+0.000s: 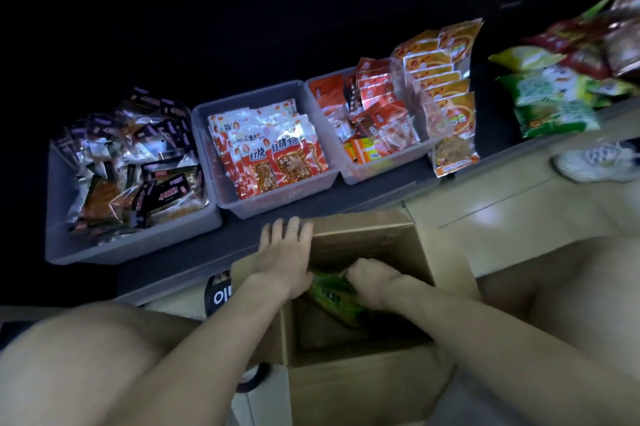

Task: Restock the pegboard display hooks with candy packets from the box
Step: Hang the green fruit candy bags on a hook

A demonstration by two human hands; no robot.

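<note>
An open cardboard box (408, 252) stands on the floor between my knees. Green packets (330, 297) lie inside it. My left hand (285, 254) rests flat on the box's far left flap with straight fingers and a ring on one finger. My right hand (372, 282) is down inside the box, its fingers curled onto the green packets. The fingertips are hidden by the packets. No pegboard hooks are visible; the area above the shelf is dark.
On a low black shelf (194, 263) stand three clear bins: dark packets (131, 162), red packets (273, 155), red and orange packets (374, 120). Orange packets (446, 79) and green snack bags (554, 100) sit to the right. A white shoe (599, 162) is on the tiled floor.
</note>
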